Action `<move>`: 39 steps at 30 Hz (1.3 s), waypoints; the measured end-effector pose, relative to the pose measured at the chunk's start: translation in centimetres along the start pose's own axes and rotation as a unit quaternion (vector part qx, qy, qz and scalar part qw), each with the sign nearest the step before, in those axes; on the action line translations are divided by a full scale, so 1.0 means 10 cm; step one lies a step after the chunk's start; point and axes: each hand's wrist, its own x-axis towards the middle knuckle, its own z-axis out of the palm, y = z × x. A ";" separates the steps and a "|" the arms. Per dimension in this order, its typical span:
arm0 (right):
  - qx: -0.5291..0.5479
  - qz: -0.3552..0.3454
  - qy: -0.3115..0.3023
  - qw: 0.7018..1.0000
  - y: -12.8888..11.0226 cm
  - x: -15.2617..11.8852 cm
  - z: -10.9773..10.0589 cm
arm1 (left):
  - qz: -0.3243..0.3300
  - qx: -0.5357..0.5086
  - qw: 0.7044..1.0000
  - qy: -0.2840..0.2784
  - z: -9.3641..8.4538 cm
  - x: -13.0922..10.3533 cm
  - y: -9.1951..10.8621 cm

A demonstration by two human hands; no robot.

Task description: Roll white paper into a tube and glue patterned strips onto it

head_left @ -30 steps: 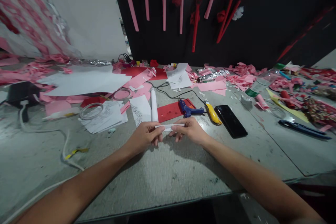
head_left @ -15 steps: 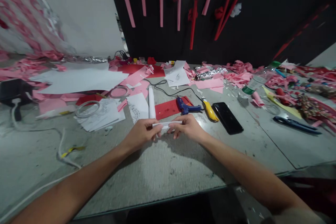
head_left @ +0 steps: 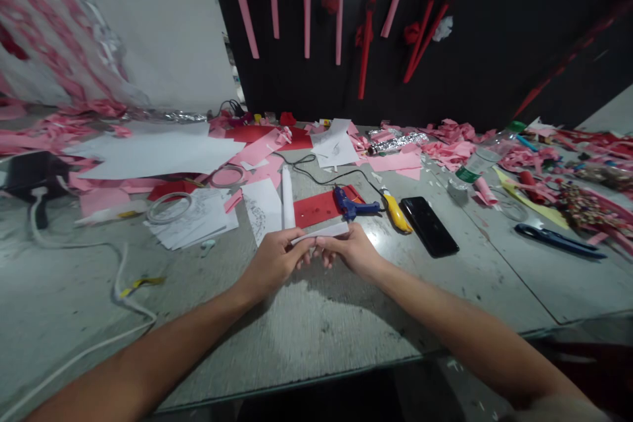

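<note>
Between my hands, a little above the table, is a narrow folded strip of white paper point(head_left: 329, 231). My left hand point(head_left: 279, 256) pinches its left end, with the thumb along the near side. My right hand point(head_left: 352, 250) grips the other end, its thumb close to the left thumb. The curled fingertips sit under the strip and are partly hidden. Just beyond my left hand stands a rolled white paper tube point(head_left: 287, 198). Past my right hand lie a red sheet point(head_left: 316, 208) and a blue glue gun point(head_left: 353, 203).
Right of my hands are a yellow-handled tool point(head_left: 396, 212), a black phone point(head_left: 429, 226), a plastic bottle point(head_left: 482, 157) and a dark blue cutter point(head_left: 558, 241). At left lie printed sheets point(head_left: 198, 217), a tape ring point(head_left: 169, 207) and a white cable point(head_left: 121, 270). Pink scraps point(head_left: 452, 144) cover the back.
The paper strip now tilts up towards the right and shows more of its face. My thumbs have come closer together beneath it. The view has shifted slightly.
</note>
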 end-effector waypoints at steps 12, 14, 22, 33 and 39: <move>0.023 0.020 0.023 0.999 -0.01 0.08 -0.16 | -0.042 -0.003 0.999 -0.016 -0.10 0.06 -0.08; 0.022 0.020 0.023 0.999 -0.02 0.08 -0.18 | -0.044 -0.006 0.999 -0.016 -0.12 0.07 -0.08; -0.036 0.004 0.006 0.999 -0.08 0.08 -0.24 | -0.051 -0.010 0.999 -0.011 -0.18 0.08 -0.05; -0.035 0.009 0.007 0.999 -0.08 0.08 -0.25 | -0.045 0.002 0.999 -0.022 -0.16 0.09 -0.10; -0.038 0.016 0.000 0.999 -0.06 0.09 -0.25 | -0.042 0.009 0.999 -0.031 -0.16 0.09 -0.09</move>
